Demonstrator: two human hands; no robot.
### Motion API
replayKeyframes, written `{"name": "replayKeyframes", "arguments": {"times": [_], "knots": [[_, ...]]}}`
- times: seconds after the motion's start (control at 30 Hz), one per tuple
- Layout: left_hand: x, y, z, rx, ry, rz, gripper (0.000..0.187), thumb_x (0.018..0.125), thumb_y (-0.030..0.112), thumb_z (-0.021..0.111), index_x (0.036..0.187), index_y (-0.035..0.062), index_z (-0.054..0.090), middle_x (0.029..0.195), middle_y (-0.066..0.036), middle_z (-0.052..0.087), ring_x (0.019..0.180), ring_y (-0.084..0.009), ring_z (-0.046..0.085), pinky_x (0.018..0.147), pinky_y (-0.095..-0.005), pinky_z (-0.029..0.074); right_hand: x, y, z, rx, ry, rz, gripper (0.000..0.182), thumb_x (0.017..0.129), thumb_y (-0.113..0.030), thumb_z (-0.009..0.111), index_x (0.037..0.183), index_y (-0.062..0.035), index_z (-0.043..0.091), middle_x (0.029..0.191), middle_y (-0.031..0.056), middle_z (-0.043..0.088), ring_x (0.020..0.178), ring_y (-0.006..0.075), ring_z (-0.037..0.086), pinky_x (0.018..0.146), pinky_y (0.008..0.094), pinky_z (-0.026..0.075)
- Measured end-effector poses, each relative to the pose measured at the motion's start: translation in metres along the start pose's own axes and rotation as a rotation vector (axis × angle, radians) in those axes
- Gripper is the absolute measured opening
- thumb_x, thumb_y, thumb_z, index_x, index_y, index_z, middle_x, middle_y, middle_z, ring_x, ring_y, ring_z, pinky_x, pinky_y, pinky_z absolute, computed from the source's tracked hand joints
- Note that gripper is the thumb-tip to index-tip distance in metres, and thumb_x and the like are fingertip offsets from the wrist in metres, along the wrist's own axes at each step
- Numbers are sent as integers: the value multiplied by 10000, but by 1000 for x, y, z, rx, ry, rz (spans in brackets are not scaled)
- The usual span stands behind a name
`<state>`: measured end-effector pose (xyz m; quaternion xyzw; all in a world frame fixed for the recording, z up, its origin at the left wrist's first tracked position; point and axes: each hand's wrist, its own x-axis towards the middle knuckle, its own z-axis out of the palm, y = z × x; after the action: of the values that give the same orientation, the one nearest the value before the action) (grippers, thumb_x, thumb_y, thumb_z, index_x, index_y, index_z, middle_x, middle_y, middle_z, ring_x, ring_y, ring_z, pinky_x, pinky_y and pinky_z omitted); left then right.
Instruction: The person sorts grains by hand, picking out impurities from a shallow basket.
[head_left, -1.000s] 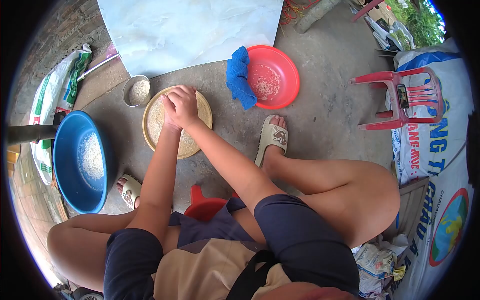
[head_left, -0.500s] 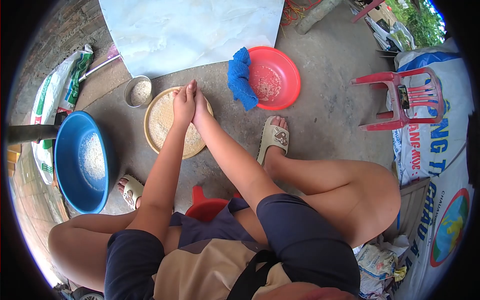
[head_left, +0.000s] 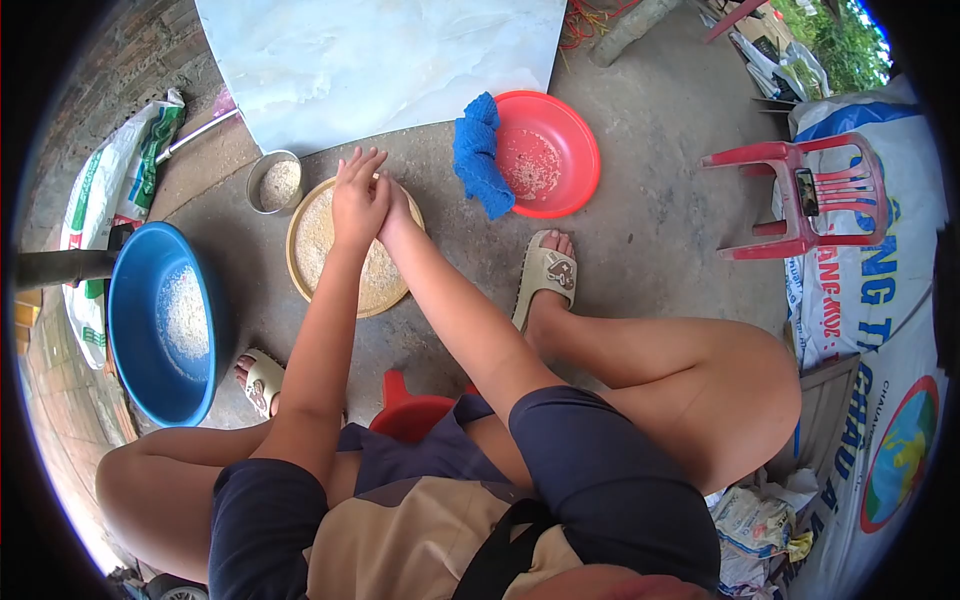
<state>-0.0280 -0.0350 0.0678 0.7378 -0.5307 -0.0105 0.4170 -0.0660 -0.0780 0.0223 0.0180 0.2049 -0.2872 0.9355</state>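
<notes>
My left hand (head_left: 357,208) and my right hand (head_left: 397,214) are pressed together above a round, shallow tray (head_left: 296,262) with pale grains spread across it. The left hand's fingers stretch forward, slightly apart. Flat against the left palm lies the right hand, its fingers partly covered by the left. Whether any grains are between the palms is hidden. Just left of the tray stands a small metal pot (head_left: 252,190) with grains in it. To the right, a red basin (head_left: 578,150) holds scattered grains, and a blue cloth (head_left: 481,155) hangs over its rim.
A blue tub (head_left: 135,330) with white grains stands at the left, near a woven sack (head_left: 125,165). A pale marbled board (head_left: 380,65) lies ahead. At the right are a red plastic stool (head_left: 770,165) with a phone (head_left: 806,192) on it and large printed sacks (head_left: 870,300).
The left hand has shifted slightly left and its fingers have spread from the closed-together palms. The right hand has barely moved, and the containers stay where they were.
</notes>
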Motion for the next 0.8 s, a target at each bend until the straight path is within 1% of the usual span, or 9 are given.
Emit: {"name": "replayKeyframes", "arguments": {"times": [0.1, 0.13, 0.3, 0.37, 0.43, 0.53, 0.57, 0.73, 0.8], "knots": [[-1, -12, 1, -75, 52, -113, 300, 868, 160, 499, 1126, 36, 586, 1187, -163, 556, 1205, -286, 446, 1050, -400, 267, 3, -2, -1, -411, 338, -122, 515, 952, -405, 250, 858, 4, 548, 764, 103, 611, 621, 183, 583, 547, 293, 477], [-3, -14, 5, -466, 149, -421, 310, 886, 189, 474, 1121, 20, 586, 1199, -159, 547, 1180, -275, 464, 1029, -391, 297, 2, 0, 0, -471, 465, -192, 476, 947, -368, 297, 721, -31, 547, 624, 52, 577, 511, 131, 530, 443, 252, 410], [-11, -33, 12, -1645, -41, -1236, 446, 945, 288, 312, 1201, -39, 475, 1167, -167, 545, 1088, -263, 514, 943, -358, 393, 6, 13, 2, -921, 438, -519, 489, 932, -356, 363, 658, 16, 523, 653, 132, 581, 549, 236, 555, 544, 355, 454], [-14, -36, 16, -1614, -66, -1227, 495, 951, 324, 279, 1234, -60, 415, 1152, -199, 536, 1078, -307, 511, 937, -380, 403, 5, 18, 4, -1527, 458, -823, 492, 926, -336, 385, 654, 50, 523, 661, 185, 587, 629, 318, 567, 625, 457, 429], [-17, -37, 18, -1763, -236, -996, 586, 947, 380, 295, 1287, -97, 310, 1267, -250, 422, 1186, -326, 425, 1019, -387, 336, -6, 27, 19, -1605, 485, -825, 414, 895, -276, 441, 644, 32, 556, 692, 187, 601, 756, 337, 569, 670, 517, 390], [-23, -43, 18, -2006, -263, -962, 622, 938, 406, 321, 1276, -115, 298, 1275, -264, 396, 1186, -354, 419, 1021, -394, 342, -3, 52, 30, -2161, 1303, -1581, 495, 907, -408, 419, 753, 11, 633, 669, 210, 609, 693, 376, 598, 872, 516, 362], [-24, -44, 19, -2115, -263, -933, 624, 935, 421, 329, 1260, -112, 323, 1260, -258, 415, 1174, -352, 434, 1009, -393, 360, -4, 51, 31, -2162, 1302, -1580, 495, 907, -408, 419, 753, 11, 633, 669, 210, 609, 693, 376, 598, 872, 516, 362], [-31, -53, 25, -2190, -137, -827, 608, 933, 429, 332, 1264, -81, 334, 1261, -236, 424, 1176, -339, 432, 1005, -388, 366, -31, 20, 41, -1862, -125, -945, 313, 846, -233, 503, 653, -4, 595, 734, 148, 618, 855, 299, 557, 741, 515, 379], [-33, -59, 28, -2164, -84, -833, 582, 937, 417, 323, 1265, -62, 345, 1261, -222, 431, 1174, -326, 436, 1001, -385, 370, -29, 19, 42, -1915, -174, -1039, 265, 822, -213, 523, 659, -22, 608, 736, 126, 622, 853, 279, 555, 770, 487, 374]]}}
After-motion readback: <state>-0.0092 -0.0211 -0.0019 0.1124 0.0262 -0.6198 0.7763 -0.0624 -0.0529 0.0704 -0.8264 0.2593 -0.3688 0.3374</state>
